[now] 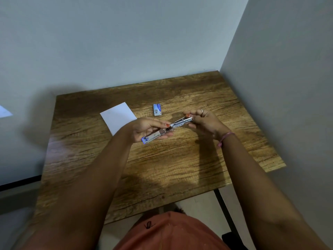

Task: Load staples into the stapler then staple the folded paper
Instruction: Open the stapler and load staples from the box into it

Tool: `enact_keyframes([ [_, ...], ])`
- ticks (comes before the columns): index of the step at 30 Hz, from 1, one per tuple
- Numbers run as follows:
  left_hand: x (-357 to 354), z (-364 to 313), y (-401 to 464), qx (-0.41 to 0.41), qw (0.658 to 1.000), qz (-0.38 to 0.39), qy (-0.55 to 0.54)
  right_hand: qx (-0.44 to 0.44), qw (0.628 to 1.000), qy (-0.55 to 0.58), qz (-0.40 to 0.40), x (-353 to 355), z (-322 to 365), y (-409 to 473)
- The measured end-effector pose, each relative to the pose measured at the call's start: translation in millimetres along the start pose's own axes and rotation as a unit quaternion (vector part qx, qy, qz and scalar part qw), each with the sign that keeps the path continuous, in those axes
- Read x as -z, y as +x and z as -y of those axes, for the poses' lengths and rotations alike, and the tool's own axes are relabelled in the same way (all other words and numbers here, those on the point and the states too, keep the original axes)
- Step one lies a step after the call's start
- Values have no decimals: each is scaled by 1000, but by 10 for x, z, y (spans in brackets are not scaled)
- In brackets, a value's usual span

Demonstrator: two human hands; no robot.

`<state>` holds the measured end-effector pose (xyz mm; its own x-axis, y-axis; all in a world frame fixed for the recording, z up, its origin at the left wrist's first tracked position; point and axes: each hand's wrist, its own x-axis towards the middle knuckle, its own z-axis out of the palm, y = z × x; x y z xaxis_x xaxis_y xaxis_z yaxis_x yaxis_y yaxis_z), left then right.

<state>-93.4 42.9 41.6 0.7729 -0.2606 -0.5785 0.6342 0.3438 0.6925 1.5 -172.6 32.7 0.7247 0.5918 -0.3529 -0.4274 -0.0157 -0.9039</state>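
Near the centre of the frame, above the wooden table (162,168), both hands hold a metal stapler (166,129) swung open flat. Whether staples sit in its channel is too small and glinting to tell. Its long axis runs diagonally, from a blue-tipped end at lower left to the end at upper right. The left hand (149,128) cradles the lower-left half, thumb pressed on top and fingers curled underneath, partly hiding it. The right hand (203,121) pinches the upper-right end between thumb and fingertips. The folded paper (118,117) lies left of centre, its near corner hidden behind the left wrist. A small staple box (157,109) lies just above the hands.
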Motion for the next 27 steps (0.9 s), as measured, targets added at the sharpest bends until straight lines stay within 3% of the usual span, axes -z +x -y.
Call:
enact_keyframes([
  [3, 88, -87, -43, -3, 997, -31, 77, -7, 999, 31, -27, 41, 0, 15],
  [6, 205, -159, -55, -51, 989, -109, 89, 11, 990, 99, -95, 138, -20, 16],
  [10, 311, -227, 50, -155, 947, -274, 67, 45, 965, 181, -183, 209, -105, 16],
  [12, 330, -214, 130, -188, 926, -317, 84, 58, 954, 199, -217, 207, -161, 42],
  [19, 304, -102, 407, -220, 857, -321, 338, 45, 944, 197, -262, 168, -216, 137],
  [22, 319, -65, 472, -227, 804, -328, 441, 44, 938, 207, -276, 173, -213, 177],
  [24, 332, -48, 498, -224, 772, -334, 492, 43, 937, 192, -288, 184, -221, 189],
  [27, 357, -40, 541, -226, 753, -321, 529, 43, 943, 121, -307, 191, -255, 198],
])
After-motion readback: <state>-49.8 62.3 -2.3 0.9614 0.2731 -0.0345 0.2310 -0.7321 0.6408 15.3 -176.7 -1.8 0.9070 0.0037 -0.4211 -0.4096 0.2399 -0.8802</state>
